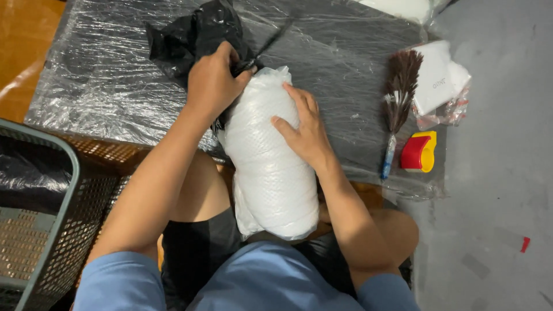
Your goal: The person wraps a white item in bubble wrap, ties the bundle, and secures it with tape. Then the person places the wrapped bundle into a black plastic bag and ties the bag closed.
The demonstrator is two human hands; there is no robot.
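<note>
Packing area/workshop: film-wrapped sheet (115, 75), mesh basket (52, 213), concrete floor (501, 190).

Left hand (212, 80) fisted, apparently pinching; right hand (305, 129) flat, fingers spread; both forearms reach forward.

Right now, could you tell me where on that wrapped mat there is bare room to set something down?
The widest bare patch of the wrapped mat lies left of the black bag. Another runs between the white bundle and the feather duster. It is crowded at the right edge, around the duster, red tape dispenser and white packets, and in the middle, where the left hand and right hand work.
</note>
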